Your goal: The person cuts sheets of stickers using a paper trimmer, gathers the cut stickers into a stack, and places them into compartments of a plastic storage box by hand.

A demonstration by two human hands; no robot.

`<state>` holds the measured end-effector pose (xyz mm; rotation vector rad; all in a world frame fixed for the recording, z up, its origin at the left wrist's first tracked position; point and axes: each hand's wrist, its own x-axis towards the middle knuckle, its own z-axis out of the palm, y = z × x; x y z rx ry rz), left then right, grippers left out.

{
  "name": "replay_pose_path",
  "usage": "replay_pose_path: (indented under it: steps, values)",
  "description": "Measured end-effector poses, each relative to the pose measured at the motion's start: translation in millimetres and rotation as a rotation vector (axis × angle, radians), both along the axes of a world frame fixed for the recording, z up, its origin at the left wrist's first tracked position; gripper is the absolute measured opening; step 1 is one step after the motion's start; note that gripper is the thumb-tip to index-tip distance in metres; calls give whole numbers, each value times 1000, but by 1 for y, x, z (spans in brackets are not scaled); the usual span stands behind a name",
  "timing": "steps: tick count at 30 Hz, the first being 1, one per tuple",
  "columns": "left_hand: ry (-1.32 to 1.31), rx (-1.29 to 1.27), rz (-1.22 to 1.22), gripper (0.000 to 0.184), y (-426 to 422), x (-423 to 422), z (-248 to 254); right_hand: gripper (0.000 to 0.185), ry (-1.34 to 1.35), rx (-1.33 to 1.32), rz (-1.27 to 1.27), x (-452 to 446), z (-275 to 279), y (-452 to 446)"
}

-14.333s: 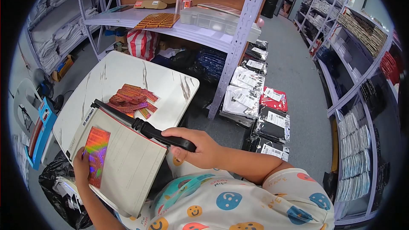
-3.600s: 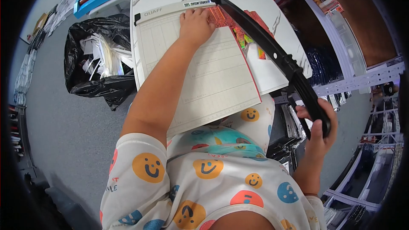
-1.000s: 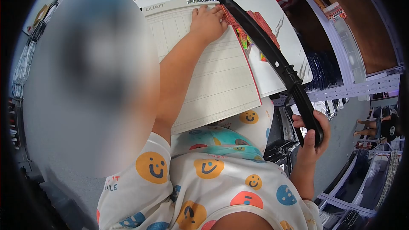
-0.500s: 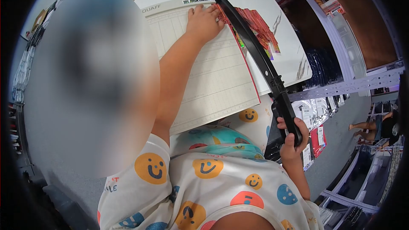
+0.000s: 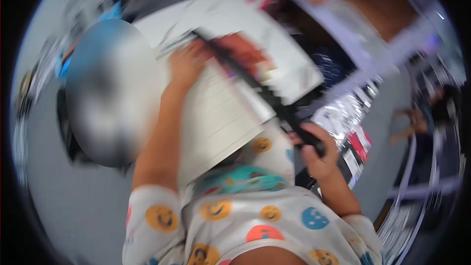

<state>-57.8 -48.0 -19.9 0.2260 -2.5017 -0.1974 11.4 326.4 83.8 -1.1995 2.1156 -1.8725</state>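
Observation:
A paper cutter with a cream ruled board (image 5: 216, 113) lies partly on the white table, its near end by my lap. My right hand (image 5: 321, 152) is wrapped round the handle of the black cutter arm (image 5: 248, 76), which slants along the board's right edge. At the far end of the board rests my left hand (image 5: 185, 66), fingers stretched toward the arm's pivot and touching red material there. Motion blurs these fingertips. Beyond the arm, a blurred pile of red printed strips (image 5: 243, 51) lies on the table.
The white marble-patterned table (image 5: 301, 76) extends past the cutter. Clear plastic-wrapped packs (image 5: 338, 118) and a red pack (image 5: 360, 142) lie at the right beside shelving. Another person (image 5: 427, 113) is at the far right. A blurred oval covers the left side.
The whole view has shifted and blurred, with the cutter and both hands now further left in it. My right hand still grips the handle; my left hand stays at the board's far end.

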Motion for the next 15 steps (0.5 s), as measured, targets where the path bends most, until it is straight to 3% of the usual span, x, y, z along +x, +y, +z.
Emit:
replay_pose_path:
  steps: [1, 2, 3, 4, 5, 8, 11, 15]
  values:
    - [-20, 17, -46, 38, 5, 0, 11, 34, 97, 212, 26, -3, 47, 0]
    - [-41, 35, -93, 36, 15, 8, 25, 36, 221, 192, -9, -7, 48, -4]
    - [-63, 55, -139, 36, 25, 16, 40, 39, 123, 282, 56, -9, 57, 0]
    - [-57, 16, 36, 43, 27, 18, 35, 40, 110, 149, 100, -13, 56, -1]
    - [-151, -68, 23, 46, 26, 19, 36, 57, -105, 41, 255, -21, 49, 0]
    - [-189, -76, 41, 47, 39, 13, 31, 41, -405, -36, 180, -42, 41, -3]
    - [-438, -28, 46, 39, 73, 19, 53, 32, -287, 138, 46, -64, 25, -18]
    - [-371, 49, 11, 39, 82, 12, 50, 28, -148, 240, -15, -108, -5, -49]
